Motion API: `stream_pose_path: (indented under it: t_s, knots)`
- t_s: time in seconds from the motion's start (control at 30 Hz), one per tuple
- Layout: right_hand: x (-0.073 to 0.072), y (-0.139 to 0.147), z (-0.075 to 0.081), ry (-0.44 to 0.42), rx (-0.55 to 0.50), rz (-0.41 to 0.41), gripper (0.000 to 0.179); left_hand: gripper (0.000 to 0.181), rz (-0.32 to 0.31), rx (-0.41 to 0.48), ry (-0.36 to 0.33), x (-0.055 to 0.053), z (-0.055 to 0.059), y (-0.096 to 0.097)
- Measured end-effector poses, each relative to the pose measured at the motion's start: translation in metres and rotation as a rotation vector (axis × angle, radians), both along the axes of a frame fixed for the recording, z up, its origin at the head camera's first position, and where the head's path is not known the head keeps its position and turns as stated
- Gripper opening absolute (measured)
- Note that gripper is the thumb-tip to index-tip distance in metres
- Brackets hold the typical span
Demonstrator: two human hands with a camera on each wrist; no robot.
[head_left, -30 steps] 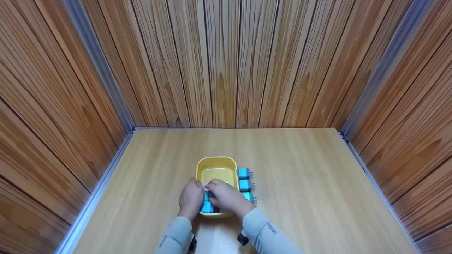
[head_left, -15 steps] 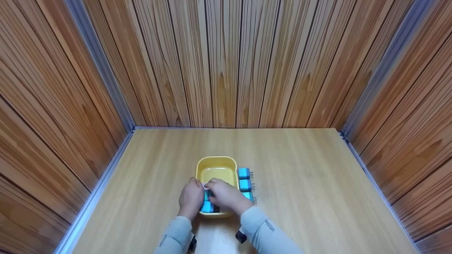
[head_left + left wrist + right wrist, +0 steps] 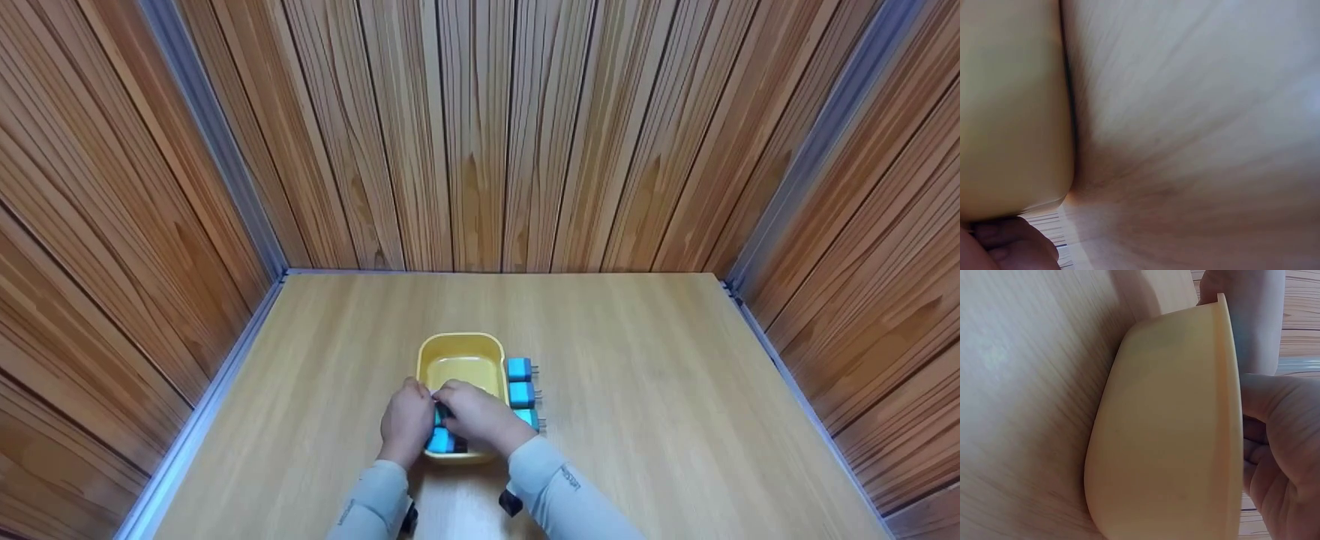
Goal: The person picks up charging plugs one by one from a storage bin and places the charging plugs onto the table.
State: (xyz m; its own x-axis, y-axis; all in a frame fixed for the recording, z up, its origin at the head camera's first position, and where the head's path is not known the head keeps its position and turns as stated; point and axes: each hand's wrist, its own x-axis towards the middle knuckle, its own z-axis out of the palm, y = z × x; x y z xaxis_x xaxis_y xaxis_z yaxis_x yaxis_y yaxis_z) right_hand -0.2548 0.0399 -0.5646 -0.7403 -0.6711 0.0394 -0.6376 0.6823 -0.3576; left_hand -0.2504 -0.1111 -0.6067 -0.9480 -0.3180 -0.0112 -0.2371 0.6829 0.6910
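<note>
A yellow tub [image 3: 465, 341] sits on the wooden table with both of my hands over it. My left hand [image 3: 407, 424] is at its left rim, fingers curled; in the left wrist view those fingers [image 3: 1016, 244] lie beside the outer wall. My right hand [image 3: 480, 416] reaches in from the right and pinches a blue-and-black plug adapter [image 3: 438, 418], mostly hidden between the hands. A small whitish bit shows where the fingertips meet. Below lies another blue adapter [image 3: 440, 441] with a black end. In the right wrist view the tub's wall [image 3: 1162, 433] hides the right fingertips.
Three blue plug adapters stand in a column along the tub's right side: a far one [image 3: 519, 369], a middle one [image 3: 521, 394] and a near one [image 3: 528, 417], prongs pointing right. Wood-panelled walls [image 3: 472, 135] enclose the table [image 3: 660, 390] at back and sides.
Both hands stay almost in place. The adapter between them shows less blue and more black now, so it has turned or been covered a little. The right wrist has edged left.
</note>
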Motion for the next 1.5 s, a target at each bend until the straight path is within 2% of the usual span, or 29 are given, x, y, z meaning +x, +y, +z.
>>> stream_pose_path:
  t_s: [0.3, 0.6, 0.77, 0.93, 1.1, 1.5]
  knots:
    - [0.000, 0.001, -0.001, -0.079, -0.022, -0.007, 0.037, 0.032, 0.007, -0.003, -0.032, 0.001, 0.002, 0.000]
    - [-0.006, 0.004, -0.006, -0.072, -0.046, 0.008, 0.034, 0.033, 0.007, 0.000, -0.039, -0.001, 0.001, 0.000]
    - [-0.006, 0.006, -0.007, -0.082, -0.043, -0.012, 0.034, 0.033, 0.001, 0.004, -0.050, 0.000, 0.002, 0.000]
    - [-0.005, 0.010, -0.003, -0.131, -0.068, -0.069, 0.035, 0.034, 0.006, 0.007, -0.053, 0.001, 0.003, 0.001]
    - [-0.005, 0.016, -0.001, -0.173, -0.081, -0.110, 0.038, 0.037, 0.006, 0.034, -0.095, 0.001, 0.005, 0.001]
    - [-0.006, 0.034, 0.002, -0.173, -0.101, -0.106, 0.036, 0.039, 0.013, 0.066, -0.148, 0.002, 0.007, 0.001]
